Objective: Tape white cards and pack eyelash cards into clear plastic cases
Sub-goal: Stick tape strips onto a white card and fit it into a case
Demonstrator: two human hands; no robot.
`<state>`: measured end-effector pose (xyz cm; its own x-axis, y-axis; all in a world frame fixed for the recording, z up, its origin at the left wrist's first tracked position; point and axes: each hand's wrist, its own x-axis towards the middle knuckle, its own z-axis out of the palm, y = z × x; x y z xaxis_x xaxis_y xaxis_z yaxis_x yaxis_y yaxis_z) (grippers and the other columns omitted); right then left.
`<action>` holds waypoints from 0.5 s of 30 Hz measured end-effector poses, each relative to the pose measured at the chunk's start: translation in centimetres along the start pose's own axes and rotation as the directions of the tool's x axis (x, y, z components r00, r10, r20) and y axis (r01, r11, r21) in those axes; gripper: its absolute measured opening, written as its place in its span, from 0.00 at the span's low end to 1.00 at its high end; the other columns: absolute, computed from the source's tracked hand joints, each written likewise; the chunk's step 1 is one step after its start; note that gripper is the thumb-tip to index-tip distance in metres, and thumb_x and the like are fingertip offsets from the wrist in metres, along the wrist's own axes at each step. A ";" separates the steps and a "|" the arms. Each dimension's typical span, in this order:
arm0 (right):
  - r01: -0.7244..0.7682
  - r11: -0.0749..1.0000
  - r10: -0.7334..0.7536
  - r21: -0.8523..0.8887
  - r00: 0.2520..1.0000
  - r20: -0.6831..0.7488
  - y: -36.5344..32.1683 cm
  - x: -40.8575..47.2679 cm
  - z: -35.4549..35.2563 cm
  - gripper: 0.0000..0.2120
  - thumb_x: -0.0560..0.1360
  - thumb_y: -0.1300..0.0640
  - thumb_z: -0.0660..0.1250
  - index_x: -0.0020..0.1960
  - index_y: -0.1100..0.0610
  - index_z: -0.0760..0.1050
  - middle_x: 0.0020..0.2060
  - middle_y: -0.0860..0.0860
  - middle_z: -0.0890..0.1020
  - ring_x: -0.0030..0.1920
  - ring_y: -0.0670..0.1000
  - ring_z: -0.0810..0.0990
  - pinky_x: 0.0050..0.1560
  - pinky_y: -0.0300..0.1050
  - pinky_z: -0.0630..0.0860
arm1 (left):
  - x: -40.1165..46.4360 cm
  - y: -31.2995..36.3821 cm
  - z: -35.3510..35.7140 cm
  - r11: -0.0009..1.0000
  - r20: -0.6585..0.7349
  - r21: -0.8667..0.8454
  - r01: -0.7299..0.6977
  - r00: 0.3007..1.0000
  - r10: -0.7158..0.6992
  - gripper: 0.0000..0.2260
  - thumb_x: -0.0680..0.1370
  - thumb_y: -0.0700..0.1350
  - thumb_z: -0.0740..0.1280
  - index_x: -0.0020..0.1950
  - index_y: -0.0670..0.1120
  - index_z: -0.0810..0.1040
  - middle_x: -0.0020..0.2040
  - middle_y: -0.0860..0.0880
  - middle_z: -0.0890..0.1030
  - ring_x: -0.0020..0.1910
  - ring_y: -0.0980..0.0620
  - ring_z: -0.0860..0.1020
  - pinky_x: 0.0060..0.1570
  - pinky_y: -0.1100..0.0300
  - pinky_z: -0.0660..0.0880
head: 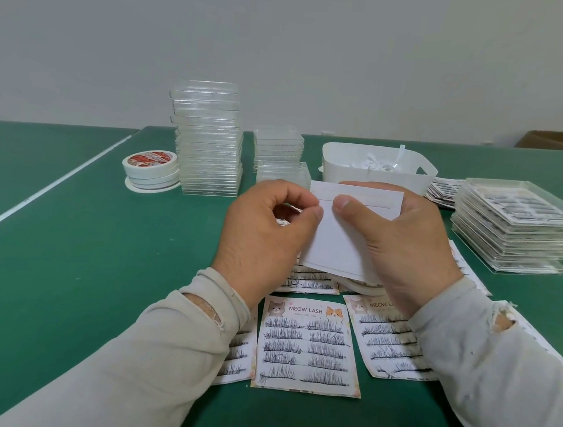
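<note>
Both hands held one white card (343, 240) upright above the green tabletop (99, 230), close to the camera. The right hand (404, 245) cradled the card from behind, its thumb pressed flat on the face just below a strip of tape (360, 197) that ran across the top — probably to steady the card while the strip was worked. The left hand (268, 226) had its fingers curled together, thumb and forefinger pinched at the card's left edge by the end of the strip; whether they gripped a backing liner or the card itself could not be told.

Printed eyelash cards (308, 345) lay flat on the tabletop just under the wrists, within easy reach for the next step, some partly hidden under the sleeves. Empty clear plastic cases (207, 144) stood stacked to the far left, with rolls of tape (150, 168) beside them. A pile of filled cases (512, 225) sat to the right — kept apart from the empties, presumably so finished work stayed sorted. A white bin (376, 174) behind the card held what looked like paper scraps.
</note>
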<state>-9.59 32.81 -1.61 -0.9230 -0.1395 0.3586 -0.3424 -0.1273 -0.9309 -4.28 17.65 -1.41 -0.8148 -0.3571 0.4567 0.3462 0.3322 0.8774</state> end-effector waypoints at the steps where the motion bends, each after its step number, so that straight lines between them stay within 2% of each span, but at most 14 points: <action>1: -0.004 1.000 0.004 0.005 1.000 -0.005 0.0 0.0 0.0 0.05 0.73 0.60 0.77 0.49 0.55 0.84 0.45 0.49 0.88 0.46 0.50 0.87 0.46 0.44 0.83 | 0.0 0.0 0.0 1.000 -0.008 -0.001 0.000 1.000 0.000 0.06 0.75 0.41 0.76 0.42 0.51 0.83 0.39 0.55 0.83 0.38 0.56 0.80 0.46 0.46 0.83; 6: 0.000 0.999 0.000 -0.038 1.000 -0.006 -0.2 0.0 0.1 0.06 0.73 0.59 0.77 0.49 0.55 0.84 0.46 0.48 0.88 0.48 0.51 0.87 0.52 0.50 0.83 | 0.2 0.1 -0.1 1.000 -0.073 -0.030 0.005 0.997 -0.007 0.06 0.76 0.40 0.75 0.43 0.50 0.81 0.39 0.51 0.83 0.38 0.52 0.80 0.44 0.47 0.83; 9: 0.034 0.995 -0.034 -0.098 0.999 0.002 -0.2 -0.1 0.1 0.05 0.73 0.57 0.78 0.48 0.52 0.85 0.45 0.46 0.88 0.47 0.48 0.87 0.50 0.48 0.83 | 0.2 0.2 -0.2 1.000 -0.084 -0.012 -0.005 0.997 0.004 0.04 0.76 0.42 0.74 0.43 0.49 0.83 0.39 0.51 0.84 0.40 0.48 0.82 0.43 0.49 0.83; 15: 0.065 0.983 -0.063 -0.170 0.998 0.017 -0.4 -0.3 0.3 0.05 0.74 0.56 0.77 0.48 0.51 0.85 0.45 0.45 0.88 0.48 0.47 0.86 0.53 0.49 0.82 | 0.2 0.2 -0.3 0.999 -0.065 0.041 0.015 0.998 -0.012 0.03 0.77 0.44 0.73 0.43 0.48 0.83 0.39 0.52 0.84 0.40 0.50 0.82 0.43 0.49 0.83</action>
<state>-9.10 32.63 -1.30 -0.8964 -0.1479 0.4178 -0.4266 0.0322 -0.9039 -4.30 17.39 -1.12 -0.7870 -0.4172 0.4546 0.3146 0.3625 0.8773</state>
